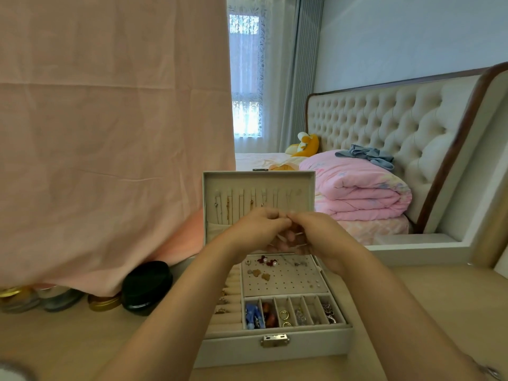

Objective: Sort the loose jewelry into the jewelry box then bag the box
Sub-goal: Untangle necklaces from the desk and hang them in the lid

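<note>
A white jewelry box [275, 349] stands open on the wooden table, its lid [258, 178] upright with several necklaces hanging inside. Its tray holds earrings on a perforated panel [286, 281], rings in rolls at the left, and small compartments [294, 312] with beads and rings. My left hand [255, 229] and my right hand [316, 235] meet above the box in front of the lid, fingertips pinched together on a small thin piece of jewelry that I cannot make out. Their curled fingers hide the lid's lower pocket.
A pink cloth [110, 133] hangs at the left. Under it sit a black round case [147, 287] and several small tins [104, 302]. A bed with a folded pink quilt [362, 188] lies behind the table at the right.
</note>
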`<state>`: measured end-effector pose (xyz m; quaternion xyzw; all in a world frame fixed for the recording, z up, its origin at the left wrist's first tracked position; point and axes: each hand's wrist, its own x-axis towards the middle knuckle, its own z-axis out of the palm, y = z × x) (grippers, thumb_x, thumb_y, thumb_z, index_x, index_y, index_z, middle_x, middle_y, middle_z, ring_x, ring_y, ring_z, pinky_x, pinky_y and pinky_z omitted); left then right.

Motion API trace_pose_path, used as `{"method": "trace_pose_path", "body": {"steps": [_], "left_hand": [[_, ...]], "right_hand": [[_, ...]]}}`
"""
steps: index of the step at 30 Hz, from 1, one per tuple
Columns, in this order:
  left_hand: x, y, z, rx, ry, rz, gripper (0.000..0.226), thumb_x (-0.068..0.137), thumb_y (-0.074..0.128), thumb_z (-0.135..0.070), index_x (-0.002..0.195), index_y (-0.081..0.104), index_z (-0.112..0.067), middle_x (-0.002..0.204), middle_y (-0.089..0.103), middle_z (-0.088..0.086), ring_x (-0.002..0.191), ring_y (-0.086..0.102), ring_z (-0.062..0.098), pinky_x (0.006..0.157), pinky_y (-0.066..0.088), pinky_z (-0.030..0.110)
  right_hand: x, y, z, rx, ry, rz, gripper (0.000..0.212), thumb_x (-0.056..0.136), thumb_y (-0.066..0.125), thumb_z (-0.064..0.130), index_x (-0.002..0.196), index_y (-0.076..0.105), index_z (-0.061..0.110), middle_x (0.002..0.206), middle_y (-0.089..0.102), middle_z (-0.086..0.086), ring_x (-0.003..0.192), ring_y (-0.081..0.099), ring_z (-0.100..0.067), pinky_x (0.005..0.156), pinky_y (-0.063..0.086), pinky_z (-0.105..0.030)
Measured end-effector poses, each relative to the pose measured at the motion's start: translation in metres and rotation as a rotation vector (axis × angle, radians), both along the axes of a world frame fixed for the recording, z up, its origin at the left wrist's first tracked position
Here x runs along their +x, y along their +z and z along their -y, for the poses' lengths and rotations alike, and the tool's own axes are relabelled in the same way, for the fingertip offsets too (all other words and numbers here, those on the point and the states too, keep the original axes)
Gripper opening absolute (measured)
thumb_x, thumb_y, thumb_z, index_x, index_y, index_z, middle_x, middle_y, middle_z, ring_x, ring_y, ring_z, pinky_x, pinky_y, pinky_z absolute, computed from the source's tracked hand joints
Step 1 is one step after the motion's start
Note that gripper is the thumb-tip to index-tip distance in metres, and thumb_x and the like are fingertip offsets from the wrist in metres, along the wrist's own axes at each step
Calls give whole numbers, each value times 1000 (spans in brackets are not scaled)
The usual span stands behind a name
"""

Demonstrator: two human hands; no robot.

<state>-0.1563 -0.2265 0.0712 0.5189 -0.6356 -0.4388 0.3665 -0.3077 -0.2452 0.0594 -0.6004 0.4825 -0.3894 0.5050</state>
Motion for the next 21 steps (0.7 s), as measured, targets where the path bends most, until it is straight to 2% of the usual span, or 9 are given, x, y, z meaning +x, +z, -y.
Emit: {"method": "trace_pose_path", "body": {"steps": [6,9,12,16,18,21], "left_hand": [[9,0,-4,-46,73,297,19,99,59,-38,106,72,-26,103,72,-7,93,69,14,87,58,36],[3,-6,-2,-99,139,256,21,97,61,-34,116,69,-28,110,69,-8,98,64,10,87,56,33],[-13,-12,-3,-76,59,127,32,96,63,-35,128,64,-29,117,69,-9,102,63,7,83,53,28],[-25,-15,-5,9,16,-36,10,94,66,-32,103,72,-32,91,76,-11,84,65,7,73,45,24],[-27,-14,-4,19,45,-51,10,96,64,-32,100,73,-27,86,76,-13,74,62,5,68,42,23],[-24,-11,-1,10,137,13,18,97,64,-33,99,73,-17,82,75,-11,64,59,3,61,43,20]], "right_hand": [[-11,8,-4,-106,-98,-40,16,97,62,20,100,72,8,93,77,-6,77,69,-19,77,57,-39],[-18,13,-7,-186,-90,-124,14,97,62,23,99,72,13,88,78,-2,74,66,-13,65,48,-25],[-21,14,-7,-291,-107,-205,17,96,64,22,88,76,13,84,77,0,74,64,-8,66,45,-21],[-24,13,-6,-349,-94,-238,13,95,64,22,89,75,20,86,75,7,76,66,2,60,45,-11],[-27,12,-4,-364,-89,-217,11,95,65,21,93,75,17,89,74,5,73,65,5,57,44,-7],[-31,10,-2,-341,-84,-224,12,94,66,23,95,76,16,90,73,5,78,61,1,65,41,-15]]}}
